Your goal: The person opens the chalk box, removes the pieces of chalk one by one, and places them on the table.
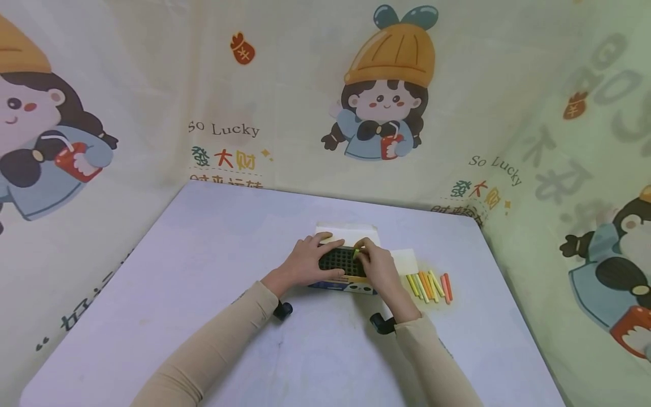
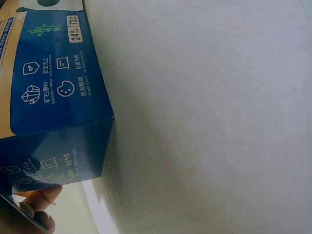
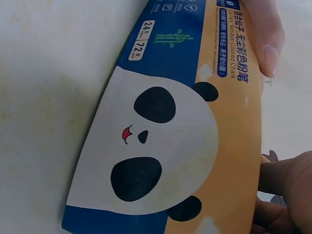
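Observation:
A chalk box [image 1: 343, 284] with its top open stands mid-table; inside shows a black holder [image 1: 335, 260] full of round holes. My left hand [image 1: 303, 263] holds the box at its left end, thumb along the front edge and fingers toward the back. Over the right part of the holder, my right hand [image 1: 378, 267] pinches a yellow-green chalk stick [image 1: 356, 254] upright at the holes. Whether its lower end sits in a hole is too small to tell. The right wrist view shows the box's panda front [image 3: 195, 126] and the left thumb [image 3: 265, 53] at its edge.
Several loose chalk sticks [image 1: 426, 286], yellow, green, orange and pink-red, lie right of the box. The white inner lid [image 1: 356, 233] is folded back behind it, and a white side flap [image 1: 406, 262] sticks out right. Printed cloth [image 1: 295, 102] surrounds the white table [image 1: 203, 254].

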`<state>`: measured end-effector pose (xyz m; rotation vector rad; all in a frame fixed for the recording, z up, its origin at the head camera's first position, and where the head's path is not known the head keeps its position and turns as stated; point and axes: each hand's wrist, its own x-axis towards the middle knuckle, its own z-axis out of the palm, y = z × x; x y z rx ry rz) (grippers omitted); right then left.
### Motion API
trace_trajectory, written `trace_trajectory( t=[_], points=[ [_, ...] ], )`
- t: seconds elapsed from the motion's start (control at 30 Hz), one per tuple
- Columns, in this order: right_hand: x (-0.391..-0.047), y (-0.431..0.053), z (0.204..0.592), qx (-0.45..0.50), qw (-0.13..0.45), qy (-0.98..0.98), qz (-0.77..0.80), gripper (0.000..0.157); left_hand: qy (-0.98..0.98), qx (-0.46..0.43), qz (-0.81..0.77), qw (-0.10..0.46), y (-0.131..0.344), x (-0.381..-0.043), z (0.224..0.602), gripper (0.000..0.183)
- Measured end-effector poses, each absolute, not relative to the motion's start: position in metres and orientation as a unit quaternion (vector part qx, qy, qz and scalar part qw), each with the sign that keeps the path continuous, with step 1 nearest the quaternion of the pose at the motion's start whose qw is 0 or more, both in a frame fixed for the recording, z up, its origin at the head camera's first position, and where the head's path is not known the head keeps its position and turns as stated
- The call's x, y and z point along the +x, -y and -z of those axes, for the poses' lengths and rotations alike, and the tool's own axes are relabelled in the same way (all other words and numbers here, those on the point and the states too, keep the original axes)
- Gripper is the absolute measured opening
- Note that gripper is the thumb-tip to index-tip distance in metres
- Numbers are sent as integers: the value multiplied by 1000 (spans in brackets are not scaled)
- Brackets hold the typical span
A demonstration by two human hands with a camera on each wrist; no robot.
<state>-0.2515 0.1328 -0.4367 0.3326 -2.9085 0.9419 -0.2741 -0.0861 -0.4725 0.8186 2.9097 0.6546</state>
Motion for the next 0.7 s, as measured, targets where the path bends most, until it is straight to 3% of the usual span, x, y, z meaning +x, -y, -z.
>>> trace_trajectory(
  t=[0.43, 0.7],
  points=[
    [-253, -131, 439, 94, 20, 941, -323, 23, -940, 267, -211, 18, 86, -273, 473, 82],
    [-255, -129, 440, 75, 17, 941, -329, 20, -942, 261, -210, 21, 85, -273, 472, 82]
  ],
)
